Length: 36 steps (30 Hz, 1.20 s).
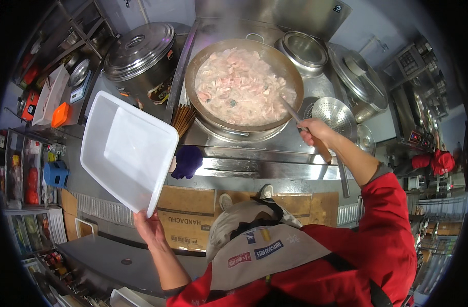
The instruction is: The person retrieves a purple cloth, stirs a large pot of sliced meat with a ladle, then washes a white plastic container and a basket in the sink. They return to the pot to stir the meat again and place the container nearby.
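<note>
**Wok station, one cook at work**

- Beige apron (254, 253) over a red jacket (382, 240): nearest the lens, filling the lower edge; two shoes show below it on flattened cardboard (193, 215) laid on the floor.
- Left hand (149, 227): fingers closed on the lower corner of a white rectangular plastic tub (126, 151), held tilted on edge, open side facing up towards the lens, left of the stove and clear of it.
- Right hand (313, 130): clenched round the wooden handle of a ladle (295, 115), whose metal shaft runs down into the wok; the bowl end is hidden in the food.
- Wok (244, 84): large, set in the steel stove top, full of pale pink and white pieces in steaming liquid.
- Perforated metal strainer (333, 115): just right of the wok, behind the right hand.
- Lidded steel stockpot (139, 53): left of the wok.
- Chopsticks (183, 117): a bundle between tub and wok.
- Dark blue cloth (187, 161): draped on the stove's front edge.
</note>
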Each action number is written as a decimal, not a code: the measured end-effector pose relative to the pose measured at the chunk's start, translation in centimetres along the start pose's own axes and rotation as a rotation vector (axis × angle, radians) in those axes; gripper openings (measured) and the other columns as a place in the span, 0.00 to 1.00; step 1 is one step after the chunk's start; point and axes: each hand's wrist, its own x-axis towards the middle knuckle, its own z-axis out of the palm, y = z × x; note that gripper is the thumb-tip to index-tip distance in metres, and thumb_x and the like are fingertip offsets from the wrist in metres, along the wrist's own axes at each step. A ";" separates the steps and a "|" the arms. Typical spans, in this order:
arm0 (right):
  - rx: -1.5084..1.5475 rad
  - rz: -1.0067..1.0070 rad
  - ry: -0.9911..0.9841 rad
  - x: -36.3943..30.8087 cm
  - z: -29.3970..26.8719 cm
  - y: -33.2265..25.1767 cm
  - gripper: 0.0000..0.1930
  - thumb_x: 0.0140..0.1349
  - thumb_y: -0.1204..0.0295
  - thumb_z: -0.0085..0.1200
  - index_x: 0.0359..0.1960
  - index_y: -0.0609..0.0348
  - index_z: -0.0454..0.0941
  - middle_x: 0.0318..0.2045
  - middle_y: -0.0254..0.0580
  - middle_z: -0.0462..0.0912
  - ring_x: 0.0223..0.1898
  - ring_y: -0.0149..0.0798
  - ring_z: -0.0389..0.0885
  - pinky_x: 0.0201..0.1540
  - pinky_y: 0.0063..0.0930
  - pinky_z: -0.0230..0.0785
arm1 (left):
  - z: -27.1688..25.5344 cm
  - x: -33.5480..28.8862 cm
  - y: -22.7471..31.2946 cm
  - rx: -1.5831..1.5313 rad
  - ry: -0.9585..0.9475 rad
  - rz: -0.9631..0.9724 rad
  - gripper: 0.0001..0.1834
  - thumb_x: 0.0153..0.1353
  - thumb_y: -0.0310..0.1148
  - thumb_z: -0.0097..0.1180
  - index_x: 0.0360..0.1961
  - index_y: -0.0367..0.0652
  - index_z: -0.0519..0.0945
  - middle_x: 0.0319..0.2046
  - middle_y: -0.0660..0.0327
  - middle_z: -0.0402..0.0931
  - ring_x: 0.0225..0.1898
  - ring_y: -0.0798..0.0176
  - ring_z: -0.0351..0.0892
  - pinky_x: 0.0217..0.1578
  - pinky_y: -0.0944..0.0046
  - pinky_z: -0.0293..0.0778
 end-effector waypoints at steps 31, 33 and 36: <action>-1.375 -0.625 0.436 7.8 6.0 -7.3 0.28 0.60 0.78 0.48 0.64 0.71 0.61 0.36 0.67 0.84 0.41 0.62 0.85 0.43 0.50 0.79 | -0.6 -0.7 2.8 0.004 0.026 0.079 0.32 0.60 0.25 0.51 0.66 0.27 0.62 0.58 0.46 0.71 0.58 0.49 0.76 0.59 0.55 0.78; -1.399 -0.597 0.409 6.8 5.2 -5.1 0.30 0.59 0.79 0.48 0.65 0.71 0.59 0.37 0.66 0.84 0.40 0.62 0.85 0.44 0.50 0.79 | -0.9 -0.3 2.4 -0.026 0.004 0.076 0.32 0.60 0.25 0.51 0.66 0.27 0.62 0.58 0.45 0.71 0.58 0.49 0.76 0.59 0.54 0.78; -1.427 -0.546 0.378 3.7 3.3 -3.1 0.31 0.59 0.80 0.49 0.66 0.70 0.59 0.37 0.66 0.84 0.40 0.62 0.85 0.44 0.50 0.79 | -1.2 0.6 1.6 -0.036 0.029 0.039 0.30 0.60 0.24 0.51 0.64 0.27 0.63 0.58 0.45 0.71 0.57 0.49 0.77 0.58 0.54 0.79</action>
